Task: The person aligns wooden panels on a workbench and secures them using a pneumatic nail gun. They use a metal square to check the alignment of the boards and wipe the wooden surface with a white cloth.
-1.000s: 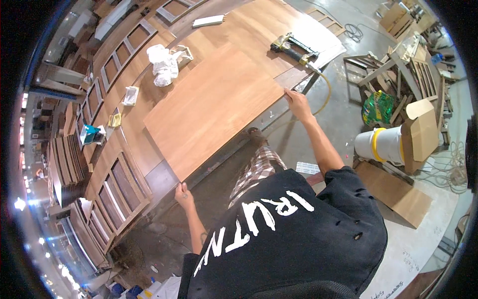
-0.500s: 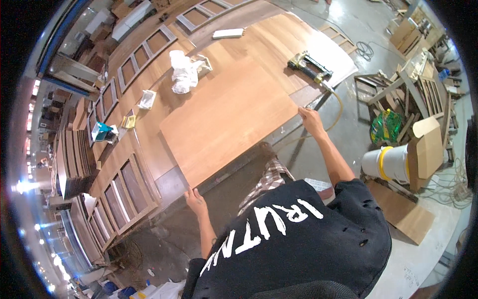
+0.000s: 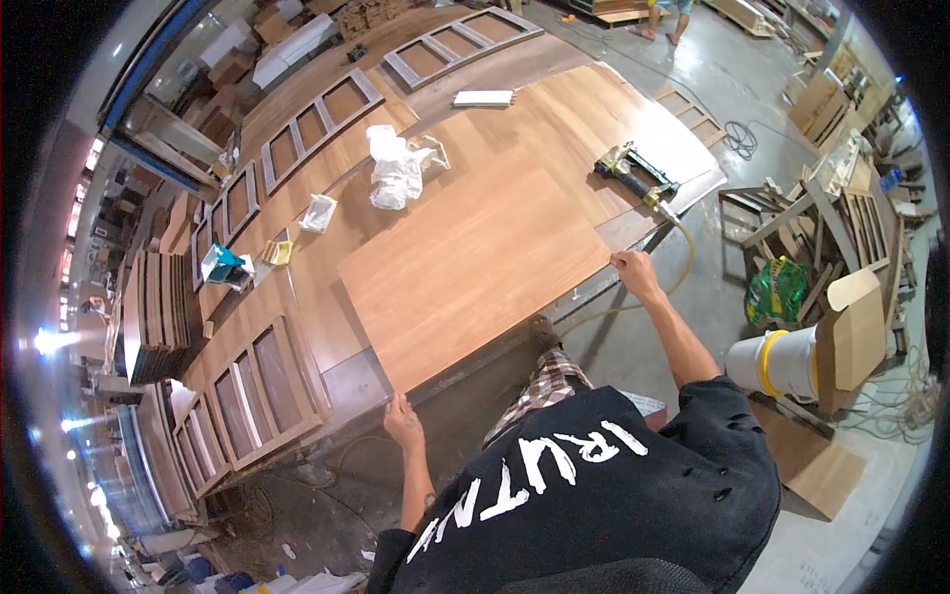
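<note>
A light-brown wood panel [image 3: 475,267] lies across the worktable, its near edge at the table's front. At its near left corner, my left hand [image 3: 404,422] pinches the edge between thumb and fingers. The near right corner is gripped by my right hand [image 3: 637,273]. Beyond that corner a nail gun [image 3: 636,176] with a yellowish air hose rests on the table. Crumpled white plastic [image 3: 396,170] sits just past the panel's far left side.
Slatted wood frames [image 3: 242,396] lie at the table's left, with stacked boards [image 3: 156,312] behind them. Small open boxes [image 3: 319,213] stand on the table. On the right are a white bucket [image 3: 782,362], a cardboard box [image 3: 853,337] and scrap wood [image 3: 821,223]. A person's legs [image 3: 665,18] show far off.
The whole view has shifted, so everything appears lower and farther right. Both hands keep hold of the panel's near corners, and the panel hardly moves against the table.
</note>
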A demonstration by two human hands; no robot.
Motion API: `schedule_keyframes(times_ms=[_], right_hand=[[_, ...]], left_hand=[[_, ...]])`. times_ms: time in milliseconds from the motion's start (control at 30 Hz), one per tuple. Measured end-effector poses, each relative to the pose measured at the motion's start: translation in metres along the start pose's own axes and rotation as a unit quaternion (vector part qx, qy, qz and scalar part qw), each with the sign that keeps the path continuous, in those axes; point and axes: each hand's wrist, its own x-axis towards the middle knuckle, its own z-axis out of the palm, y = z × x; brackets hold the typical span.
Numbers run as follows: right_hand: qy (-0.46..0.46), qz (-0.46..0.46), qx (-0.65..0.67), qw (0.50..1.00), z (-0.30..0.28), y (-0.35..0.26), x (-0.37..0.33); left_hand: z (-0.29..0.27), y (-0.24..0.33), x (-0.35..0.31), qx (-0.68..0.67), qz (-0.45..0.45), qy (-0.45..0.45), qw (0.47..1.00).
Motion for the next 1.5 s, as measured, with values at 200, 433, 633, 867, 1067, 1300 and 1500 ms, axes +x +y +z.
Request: schedule_keyframes(times_ms=[200, 433, 633, 867, 1067, 1300, 1500], right_hand=[[-0.059, -0.037, 0.016, 0.997, -0.017, -0.013, 0.005], [-0.023, -0.053, 0.017, 0.998, -0.004, 0.008, 0.004], [-0.103, -0.138, -0.107, 0.979, -0.007, 0.018, 0.010], [-0.134, -0.160, -0.066, 0.976, -0.015, 0.016, 0.014], [-0.146, -0.125, -0.043, 0.980, -0.009, 0.032, 0.014], [-0.179, -0.062, -0.022, 0.982, -0.022, -0.004, 0.006], [-0.143, -0.033, 0.037, 0.988, -0.012, 0.002, 0.012]], left_hand=[[0.005, -0.022, 0.002, 0.038, 0.066, 0.016, 0.997], [0.006, -0.016, 0.001, 0.083, 0.132, 0.060, 0.986], [0.011, -0.027, 0.000, 0.064, 0.130, 0.075, 0.987], [0.010, -0.026, -0.004, 0.058, 0.118, 0.081, 0.988], [-0.010, 0.017, 0.008, 0.151, -0.043, -0.077, 0.985], [0.036, -0.003, 0.024, 0.195, -0.120, -0.050, 0.972], [0.023, -0.013, 0.029, 0.048, -0.198, 0.028, 0.979]])
